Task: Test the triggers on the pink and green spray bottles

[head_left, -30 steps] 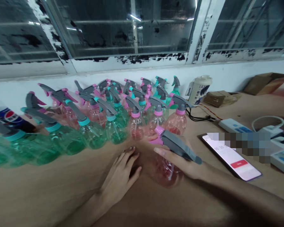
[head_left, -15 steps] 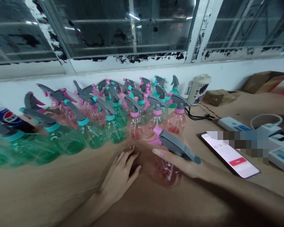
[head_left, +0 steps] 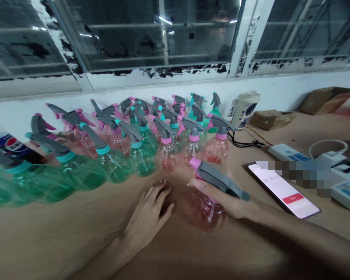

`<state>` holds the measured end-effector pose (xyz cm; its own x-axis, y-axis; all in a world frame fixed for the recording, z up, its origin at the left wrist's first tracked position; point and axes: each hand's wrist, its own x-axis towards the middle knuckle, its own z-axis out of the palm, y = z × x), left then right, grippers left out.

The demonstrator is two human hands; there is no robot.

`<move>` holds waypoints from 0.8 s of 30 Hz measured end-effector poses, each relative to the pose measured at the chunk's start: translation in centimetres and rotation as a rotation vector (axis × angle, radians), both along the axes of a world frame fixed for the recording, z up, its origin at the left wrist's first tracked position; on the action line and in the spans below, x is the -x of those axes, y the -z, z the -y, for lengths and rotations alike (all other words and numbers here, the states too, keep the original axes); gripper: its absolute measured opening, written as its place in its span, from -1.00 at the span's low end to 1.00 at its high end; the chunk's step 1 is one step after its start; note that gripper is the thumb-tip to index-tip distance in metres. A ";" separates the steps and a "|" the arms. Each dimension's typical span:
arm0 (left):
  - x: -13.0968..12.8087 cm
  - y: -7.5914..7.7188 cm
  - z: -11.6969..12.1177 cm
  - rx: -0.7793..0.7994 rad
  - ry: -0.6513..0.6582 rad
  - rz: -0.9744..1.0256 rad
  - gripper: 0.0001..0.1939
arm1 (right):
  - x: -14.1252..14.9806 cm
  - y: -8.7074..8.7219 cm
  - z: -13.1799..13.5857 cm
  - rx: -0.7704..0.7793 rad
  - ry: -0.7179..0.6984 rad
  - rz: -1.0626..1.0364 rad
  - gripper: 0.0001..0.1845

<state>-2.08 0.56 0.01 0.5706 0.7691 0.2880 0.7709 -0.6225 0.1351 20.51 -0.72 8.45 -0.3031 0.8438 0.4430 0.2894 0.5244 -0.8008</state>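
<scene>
My right hand (head_left: 221,196) is wrapped round the neck of a clear pink spray bottle (head_left: 205,217), its fingers at the trigger under the grey and pink spray head (head_left: 218,177). The bottle stands on the table with its pink nozzle pointing away to the left; most of the trigger is hidden by the hand. To its left, my left hand (head_left: 148,212) rests palm down on the tabletop, fingers loosely bent and apart, holding nothing. Just beyond both hands stand pink spray bottles (head_left: 167,155) and green spray bottles (head_left: 142,161) in close rows.
A phone (head_left: 282,190) with a lit timer lies right of my right arm, beside white power strips (head_left: 288,153). Behind are a paper cup (head_left: 245,111), a black cord (head_left: 245,144) and cardboard boxes (head_left: 271,119). A cola bottle (head_left: 14,147) is at far left.
My right fingers have drawn in at the spray head, and the pink trigger that stuck out is now mostly out of sight. The left hand has stayed put.
</scene>
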 end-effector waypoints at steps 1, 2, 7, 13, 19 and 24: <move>0.0 0.0 0.0 -0.002 0.002 0.003 -0.65 | 0.0 0.0 0.0 0.001 0.015 0.014 -0.78; 0.0 -0.1 0.0 -0.006 0.005 0.006 -0.65 | -0.1 -0.1 0.0 0.001 0.023 0.021 -0.77; -0.1 0.0 -0.1 -0.010 0.013 0.003 -0.65 | -0.2 0.1 0.0 -0.026 -0.021 -0.029 -0.88; 0.0 0.2 -0.1 -0.002 0.006 -0.019 -0.63 | 0.1 0.6 0.0 -0.047 0.037 -0.070 -0.90; 0.0 0.1 -0.1 0.002 0.001 -0.008 -0.64 | 0.1 0.4 0.0 -0.056 0.039 -0.045 -0.79; 0.0 0.3 -0.2 0.001 0.001 0.002 -0.64 | 0.1 0.5 -0.1 -0.087 0.049 -0.052 -0.79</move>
